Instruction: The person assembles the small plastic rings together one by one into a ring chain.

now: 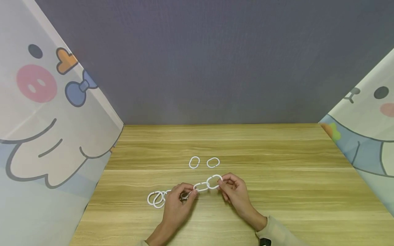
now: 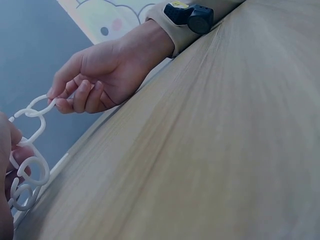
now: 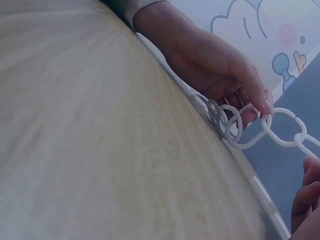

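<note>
White plastic chain links, oval with a small gap in each, hang joined between the two hands. My left hand (image 1: 178,206) pinches a link (image 1: 201,190) near its left end, between thumb and index finger. In the head view my right hand (image 1: 237,195) holds the end link (image 1: 214,176) by its right side; this link loops through the first one. More joined links (image 1: 158,199) trail left from behind the left hand onto the table, also seen as a cluster of links (image 3: 235,129) in the right wrist view. The left hand hides part of the chain.
Two loose white links, the left one (image 1: 194,162) and the right one (image 1: 213,162), lie apart on the wooden table (image 1: 277,153) beyond the hands. A grey panel (image 1: 215,68) rises at the back edge, with cartoon-printed panels at both sides.
</note>
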{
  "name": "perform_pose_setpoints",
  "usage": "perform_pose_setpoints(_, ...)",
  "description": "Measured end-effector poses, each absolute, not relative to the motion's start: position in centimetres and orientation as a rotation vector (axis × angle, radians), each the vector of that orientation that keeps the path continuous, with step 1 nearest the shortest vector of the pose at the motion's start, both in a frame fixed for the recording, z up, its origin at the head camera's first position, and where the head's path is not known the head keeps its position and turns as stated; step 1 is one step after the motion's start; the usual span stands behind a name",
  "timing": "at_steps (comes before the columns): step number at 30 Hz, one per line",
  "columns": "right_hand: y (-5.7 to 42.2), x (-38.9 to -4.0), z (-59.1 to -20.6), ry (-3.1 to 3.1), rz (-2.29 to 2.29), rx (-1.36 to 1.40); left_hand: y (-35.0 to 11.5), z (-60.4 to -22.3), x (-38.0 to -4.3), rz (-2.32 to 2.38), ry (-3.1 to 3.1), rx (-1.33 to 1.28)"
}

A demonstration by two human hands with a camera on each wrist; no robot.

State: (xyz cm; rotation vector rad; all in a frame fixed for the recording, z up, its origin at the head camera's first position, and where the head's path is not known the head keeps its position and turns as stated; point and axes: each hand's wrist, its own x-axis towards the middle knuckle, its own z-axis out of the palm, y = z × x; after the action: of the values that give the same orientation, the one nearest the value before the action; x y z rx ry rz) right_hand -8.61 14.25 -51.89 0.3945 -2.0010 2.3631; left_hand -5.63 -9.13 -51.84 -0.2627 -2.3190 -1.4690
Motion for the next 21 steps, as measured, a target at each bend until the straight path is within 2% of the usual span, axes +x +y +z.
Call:
perform_pose_setpoints(11, 14.29, -8.88, -52.15, -1.882, 2.344, 0.606, -9.23, -52.18, -5.82, -1.545, -2.378, -0.302)
perform_pose_setpoints(21, 14.25, -8.88, -52.02, -1.875, 2.352, 0.669, -9.30, -52.19, -5.83, -1.528, -2.369, -0.335)
